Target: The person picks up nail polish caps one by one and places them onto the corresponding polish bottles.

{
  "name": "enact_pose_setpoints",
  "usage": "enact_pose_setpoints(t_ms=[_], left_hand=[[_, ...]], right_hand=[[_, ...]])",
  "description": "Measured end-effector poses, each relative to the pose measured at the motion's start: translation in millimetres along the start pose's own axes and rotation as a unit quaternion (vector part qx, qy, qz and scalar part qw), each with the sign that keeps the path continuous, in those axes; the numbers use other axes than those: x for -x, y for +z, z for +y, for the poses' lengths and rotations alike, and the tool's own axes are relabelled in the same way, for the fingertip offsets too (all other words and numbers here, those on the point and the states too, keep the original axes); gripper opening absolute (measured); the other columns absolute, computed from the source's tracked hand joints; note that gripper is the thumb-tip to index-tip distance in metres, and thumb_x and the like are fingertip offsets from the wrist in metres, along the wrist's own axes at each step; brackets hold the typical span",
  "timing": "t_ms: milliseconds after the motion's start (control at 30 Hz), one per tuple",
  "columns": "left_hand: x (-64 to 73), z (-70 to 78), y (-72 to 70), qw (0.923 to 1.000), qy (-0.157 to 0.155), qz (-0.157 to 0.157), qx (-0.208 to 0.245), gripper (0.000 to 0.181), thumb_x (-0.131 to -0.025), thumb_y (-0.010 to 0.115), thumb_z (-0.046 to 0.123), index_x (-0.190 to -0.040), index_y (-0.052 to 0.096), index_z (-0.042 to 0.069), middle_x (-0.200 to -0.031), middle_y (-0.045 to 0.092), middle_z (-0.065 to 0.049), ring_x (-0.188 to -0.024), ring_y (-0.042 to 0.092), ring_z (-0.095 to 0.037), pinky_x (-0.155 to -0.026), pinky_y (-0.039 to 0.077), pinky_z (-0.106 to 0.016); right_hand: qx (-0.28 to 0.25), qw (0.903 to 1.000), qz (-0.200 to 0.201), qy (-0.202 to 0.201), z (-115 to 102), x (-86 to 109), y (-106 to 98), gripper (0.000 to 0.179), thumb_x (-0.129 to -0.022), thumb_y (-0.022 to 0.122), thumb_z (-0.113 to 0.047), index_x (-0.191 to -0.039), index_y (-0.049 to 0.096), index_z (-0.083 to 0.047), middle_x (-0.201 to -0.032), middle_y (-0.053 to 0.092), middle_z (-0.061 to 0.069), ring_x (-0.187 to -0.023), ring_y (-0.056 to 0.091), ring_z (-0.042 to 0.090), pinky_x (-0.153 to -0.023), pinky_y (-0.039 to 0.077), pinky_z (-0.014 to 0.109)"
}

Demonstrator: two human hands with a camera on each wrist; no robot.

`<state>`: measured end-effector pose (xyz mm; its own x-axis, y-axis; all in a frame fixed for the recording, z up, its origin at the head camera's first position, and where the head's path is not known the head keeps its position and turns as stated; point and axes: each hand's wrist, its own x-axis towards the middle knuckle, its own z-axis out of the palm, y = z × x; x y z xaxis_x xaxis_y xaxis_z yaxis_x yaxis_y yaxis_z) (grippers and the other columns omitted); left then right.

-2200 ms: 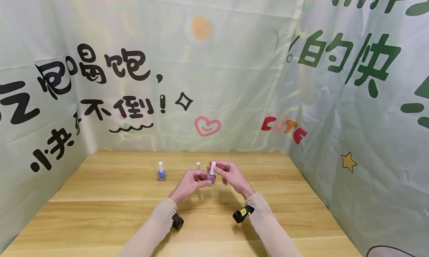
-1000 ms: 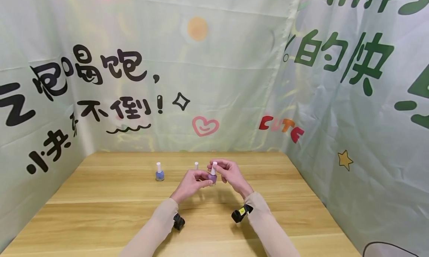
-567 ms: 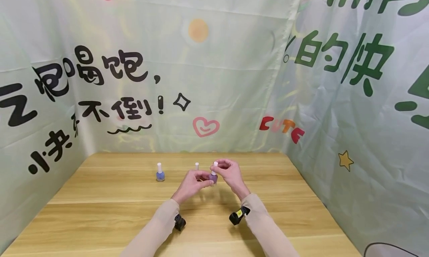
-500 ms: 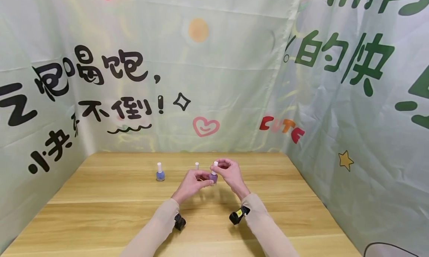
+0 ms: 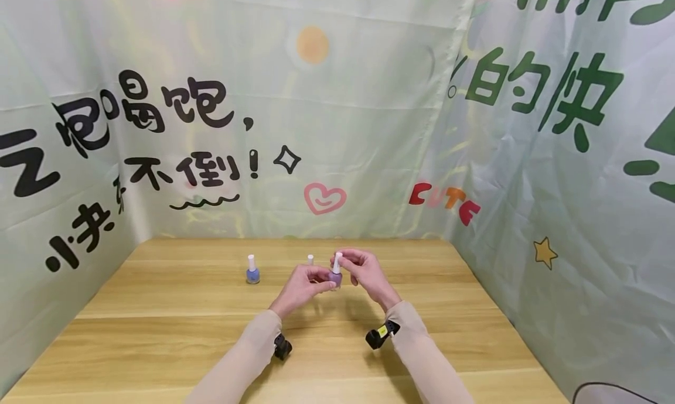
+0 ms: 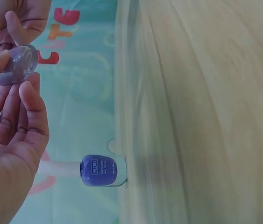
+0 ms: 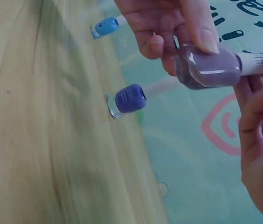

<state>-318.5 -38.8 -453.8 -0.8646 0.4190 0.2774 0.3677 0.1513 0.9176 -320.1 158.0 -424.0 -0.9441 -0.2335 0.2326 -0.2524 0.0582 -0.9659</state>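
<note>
My left hand [image 5: 300,286] pinches the glass body of a mauve nail polish bottle [image 5: 334,280], raised above the table in the head view. The fingers and thumb of my right hand [image 5: 367,275] are on its white cap [image 7: 252,64], which sits on the neck. Seen from the right wrist, the bottle [image 7: 215,70] lies between the two hands. From the left wrist, its clear glass base [image 6: 31,58] shows, while the cap is hidden by fingers.
A dark purple nail polish bottle [image 6: 99,171] stands on the wooden table [image 5: 200,345] behind my left hand, which partly covers it in the head view. Farther left stands a blue nail polish bottle [image 5: 253,275]. Printed cloth [image 5: 369,129] hangs around the table's back and sides.
My right hand has turned at the cap, first inward and then back outward, its wrist shifting slightly right. My left hand keeps its hold on the mauve bottle, nearly still.
</note>
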Motion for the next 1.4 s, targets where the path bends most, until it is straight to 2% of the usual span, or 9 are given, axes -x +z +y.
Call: enact_pose_setpoints(t_ms=[200,433,567,733,833,1067,1167,1300,1400], left_hand=[[0.4,6.0,3.6,0.9998,-0.007,0.005,-0.02,0.022,-0.086,0.075,0.013,-0.106,0.074,0.003,-0.094,0.074,-0.013,-0.08,0.064,-0.017,-0.068,0.052,-0.025],[12.9,34.1,-2.2,0.9998,0.005,0.008,-0.017,0.017,-0.086,0.074,0.007,-0.1,0.074,-0.002,-0.091,0.073,-0.015,-0.078,0.064,-0.018,-0.067,0.052,-0.025],[15.0,36.5,-3.9,0.9999,0.007,0.002,-0.015,0.018,-0.086,0.074,0.008,-0.101,0.074,-0.001,-0.092,0.073,-0.015,-0.079,0.065,-0.018,-0.069,0.053,-0.025],[13.5,34.6,-2.1,0.9999,0.008,0.001,-0.01,0.02,-0.086,0.075,0.01,-0.103,0.074,-0.001,-0.093,0.073,-0.015,-0.081,0.065,-0.019,-0.07,0.053,-0.025],[13.0,35.5,-0.3,1.0,0.006,0.001,-0.007,0.02,-0.086,0.075,0.009,-0.104,0.073,-0.001,-0.093,0.073,-0.016,-0.081,0.065,-0.021,-0.069,0.053,-0.025],[12.4,37.4,-0.1,0.9999,0.0,0.008,-0.009,0.017,-0.086,0.074,0.008,-0.101,0.074,0.0,-0.092,0.073,-0.016,-0.08,0.064,-0.021,-0.068,0.052,-0.025],[6.6,21.4,-0.1,0.9999,-0.001,0.011,-0.01,0.016,-0.086,0.075,0.01,-0.1,0.074,0.002,-0.092,0.073,-0.015,-0.078,0.064,-0.018,-0.067,0.052,-0.025],[-0.9,2.6,1.5,0.9998,-0.002,0.016,-0.01,0.017,-0.085,0.077,0.015,-0.1,0.076,0.007,-0.09,0.074,-0.01,-0.076,0.064,-0.014,-0.067,0.052,-0.025],[-0.1,3.7,2.0,0.9998,-0.002,0.017,-0.005,0.018,-0.083,0.079,0.018,-0.099,0.076,0.01,-0.089,0.074,-0.006,-0.076,0.065,-0.014,-0.067,0.053,-0.025]], right_hand=[[-0.019,0.9983,0.053,0.015,3.8,-1.0,3.2,0.029,-0.09,0.072,-0.016,-0.113,0.066,0.002,-0.086,0.073,-0.006,-0.049,0.042,0.004,-0.042,0.032,0.019],[0.024,0.9987,-0.034,-0.028,2.4,0.4,0.4,0.034,-0.099,0.059,-0.024,-0.128,0.063,-0.006,-0.119,0.07,0.013,-0.068,0.058,0.007,-0.044,0.04,0.02],[0.021,0.9991,-0.03,-0.022,0.9,0.8,0.6,0.033,-0.098,0.061,-0.024,-0.124,0.065,-0.004,-0.113,0.073,0.011,-0.07,0.06,0.007,-0.044,0.037,0.019],[-0.011,0.9995,0.031,-0.002,0.9,0.1,3.7,0.027,-0.091,0.07,-0.016,-0.112,0.066,0.002,-0.091,0.075,-0.004,-0.051,0.043,0.004,-0.042,0.03,0.019],[-0.02,0.9986,0.049,-0.004,1.9,-0.2,4.8,0.029,-0.089,0.072,-0.011,-0.11,0.063,0.007,-0.083,0.071,-0.007,-0.049,0.041,0.003,-0.042,0.03,0.018],[0.004,0.9997,-0.018,-0.019,1.5,1.3,1.7,0.036,-0.098,0.061,-0.026,-0.124,0.064,0.0,-0.103,0.075,0.005,-0.072,0.062,0.005,-0.043,0.037,0.02],[0.012,0.9992,-0.033,-0.018,0.5,1.7,0.1,0.036,-0.099,0.059,-0.029,-0.123,0.065,-0.004,-0.108,0.074,0.007,-0.074,0.062,0.005,-0.043,0.037,0.019],[0.011,0.9999,-0.002,-0.012,-0.3,0.9,1.3,0.03,-0.096,0.064,-0.023,-0.117,0.067,-0.002,-0.1,0.076,0.001,-0.057,0.053,0.003,-0.042,0.032,0.019],[0.001,0.9995,0.031,-0.003,0.3,0.3,3.6,0.026,-0.093,0.068,-0.018,-0.111,0.067,0.001,-0.09,0.075,-0.004,-0.049,0.042,0.003,-0.042,0.03,0.019]])
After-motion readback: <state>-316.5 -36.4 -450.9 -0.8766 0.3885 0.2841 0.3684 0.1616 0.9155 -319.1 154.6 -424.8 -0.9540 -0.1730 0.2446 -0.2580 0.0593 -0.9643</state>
